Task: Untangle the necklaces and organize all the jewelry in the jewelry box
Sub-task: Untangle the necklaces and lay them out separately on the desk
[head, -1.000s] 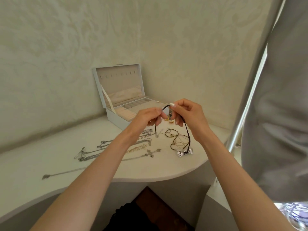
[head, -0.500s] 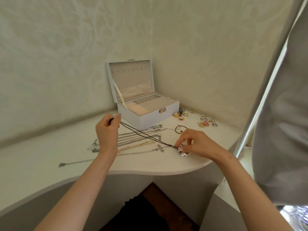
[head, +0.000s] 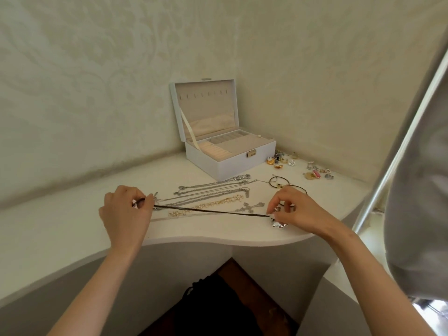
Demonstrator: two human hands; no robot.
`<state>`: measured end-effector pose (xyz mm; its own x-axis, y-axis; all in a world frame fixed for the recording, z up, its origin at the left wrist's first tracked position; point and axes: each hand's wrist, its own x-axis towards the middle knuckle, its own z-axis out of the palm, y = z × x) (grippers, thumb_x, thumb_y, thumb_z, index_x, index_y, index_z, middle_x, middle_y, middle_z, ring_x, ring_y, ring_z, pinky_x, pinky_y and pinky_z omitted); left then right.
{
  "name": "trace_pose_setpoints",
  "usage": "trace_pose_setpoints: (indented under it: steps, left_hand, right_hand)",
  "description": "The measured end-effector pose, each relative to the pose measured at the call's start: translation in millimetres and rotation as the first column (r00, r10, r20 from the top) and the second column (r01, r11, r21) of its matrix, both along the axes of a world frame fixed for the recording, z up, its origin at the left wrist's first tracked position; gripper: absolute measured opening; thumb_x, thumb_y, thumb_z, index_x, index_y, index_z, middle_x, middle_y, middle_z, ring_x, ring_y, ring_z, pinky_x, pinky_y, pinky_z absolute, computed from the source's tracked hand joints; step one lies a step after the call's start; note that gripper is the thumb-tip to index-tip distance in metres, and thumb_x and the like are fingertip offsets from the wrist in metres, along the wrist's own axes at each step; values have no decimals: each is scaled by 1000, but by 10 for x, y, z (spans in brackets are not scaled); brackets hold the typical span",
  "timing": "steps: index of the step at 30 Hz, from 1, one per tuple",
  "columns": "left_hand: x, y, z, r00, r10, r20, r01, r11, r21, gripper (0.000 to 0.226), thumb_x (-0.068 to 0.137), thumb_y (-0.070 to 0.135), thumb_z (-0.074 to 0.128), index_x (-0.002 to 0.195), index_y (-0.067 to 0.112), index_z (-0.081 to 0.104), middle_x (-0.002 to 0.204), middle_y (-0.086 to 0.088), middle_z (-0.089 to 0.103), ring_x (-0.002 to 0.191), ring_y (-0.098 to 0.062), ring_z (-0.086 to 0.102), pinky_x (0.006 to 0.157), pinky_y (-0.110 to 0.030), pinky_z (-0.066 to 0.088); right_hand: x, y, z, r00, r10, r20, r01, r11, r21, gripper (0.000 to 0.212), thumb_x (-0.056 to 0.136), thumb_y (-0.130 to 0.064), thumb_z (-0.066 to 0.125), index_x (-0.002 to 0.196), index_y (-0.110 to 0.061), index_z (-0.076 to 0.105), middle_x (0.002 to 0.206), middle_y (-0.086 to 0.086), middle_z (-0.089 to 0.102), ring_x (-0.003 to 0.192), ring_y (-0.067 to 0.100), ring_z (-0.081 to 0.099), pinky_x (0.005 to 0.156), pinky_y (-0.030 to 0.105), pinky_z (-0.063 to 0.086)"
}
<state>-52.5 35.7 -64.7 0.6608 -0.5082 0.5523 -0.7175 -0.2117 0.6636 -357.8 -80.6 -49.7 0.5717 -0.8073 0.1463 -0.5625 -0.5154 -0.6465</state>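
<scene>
L hand (head: 126,212): fingers curled round one end of the black cord necklace (head: 213,211), near the tabletop's (head: 60,226) front edge, left of centre. R hand (head: 300,212): thumb + forefinger pinch the other end, right at the silver pendant (head: 278,224), which looks to rest on the top by the front edge. Cord drawn straight between the hands, no loops visible along it. Can't tell if mid-span touches the surface.

Just behind the cord, laid out side by side: silver chains (head: 211,192), gold bead chain (head: 208,204), cross pendant (head: 249,207). Cord runs v. close to the gold chain and the cross. Behind R hand: dark hoop cords (head: 278,183), seemingly not yet sorted. Jewelry box (head: 242,166) at back of tabletop toward the wall corner, lid (head: 206,105) up, hooks in lid and trays bare as far as I can see. Small pieces (head: 283,160) just right of box, more (head: 317,173) toward the right edge.

Step in hand, my read: cord freed, being laid flat w/ the others or readied for the box.

To do well:
- Hold light tension, both ends at once, so it doesn't recoil into loops.
- Set it down in front of the row, apart from gold chain + cross; the pendant could snag them.
- Let the pendant end go first, then L end.
- If boxing now: lift clear over the chains, don't drag.
</scene>
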Motion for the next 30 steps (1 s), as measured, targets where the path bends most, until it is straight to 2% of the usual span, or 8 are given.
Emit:
trace_pose_setpoints:
  steps: [4, 8, 14, 20, 23, 26, 28, 30]
  left_hand:
    - [-16, 118, -150, 981, 11, 191, -43, 985, 166, 21, 76, 9, 69, 61, 12, 55, 88, -5, 58, 89, -32, 45, 73, -35, 25]
    - [9, 187, -279, 961, -27, 275, -43, 968, 247, 22, 72, 14, 76, 63, 13, 56, 87, -8, 59, 88, -34, 47, 72, -37, 27]
    - [49, 172, -294, 975, 60, 215, -103, 975, 196, 26, 75, 24, 77, 71, 12, 54, 88, -11, 59, 90, -36, 47, 72, -37, 26]
    - [20, 151, -287, 984, 92, 152, -116, 980, 161, 24, 75, 18, 75, 81, 11, 53, 92, -10, 56, 93, -35, 45, 74, -40, 29]
    - [-10, 144, -250, 987, 103, 122, -116, 987, 111, 28, 75, 14, 74, 94, 7, 55, 99, -12, 55, 97, -36, 45, 80, -43, 32]
    - [-114, 80, -176, 987, 67, 144, -76, 995, 60, 26, 78, 14, 71, 98, 6, 56, 102, -12, 55, 99, -34, 45, 82, -43, 33]
    - [-228, -10, -125, 985, 10, 171, -15, 999, 28, 19, 80, 12, 68, 95, 8, 57, 99, -10, 56, 97, -32, 45, 81, -40, 31]
    - [-376, -121, -93, 980, -62, 188, 59, 998, 23, 14, 81, 13, 65, 92, 11, 57, 97, -6, 56, 94, -27, 45, 79, -34, 29]
  right_hand:
    - [17, 20, -18, 1000, -28, 1, 28, 999, -20, 17, 79, -11, 64, 79, -28, 65, 94, -12, 50, 73, 9, 49, 78, 32, 45]
    - [31, 8, -32, 998, -57, 1, 57, 998, -34, 19, 79, -8, 62, 80, -27, 65, 98, -11, 51, 73, 9, 48, 75, 28, 44]
    - [34, -52, -91, 993, -97, 71, 102, 992, -71, 20, 82, -12, 64, 78, -31, 65, 100, -8, 52, 74, 16, 50, 71, 23, 43]
    - [47, -66, -109, 993, -98, 67, 103, 991, -79, 20, 83, -14, 64, 78, -33, 64, 100, -9, 52, 73, 14, 50, 70, 19, 41]
    - [37, -62, -76, 958, -162, 239, 190, 977, -99, 19, 83, -12, 65, 82, -31, 65, 95, -9, 56, 68, 10, 48, 65, 11, 39]
    - [-53, -173, 6, 915, -292, 277, 336, 933, -125, 20, 83, -7, 66, 83, -27, 66, 90, -3, 62, 68, 6, 47, 86, 20, 37]
    - [-137, -272, 66, 941, -322, 102, 331, 939, -97, 18, 81, -8, 69, 87, -25, 67, 91, 2, 64, 79, 10, 52, 102, 31, 32]
    - [-188, -331, 88, 947, -320, -21, 319, 947, -25, 15, 80, -13, 72, 91, -22, 68, 91, 4, 64, 94, 13, 52, 105, 37, 31]
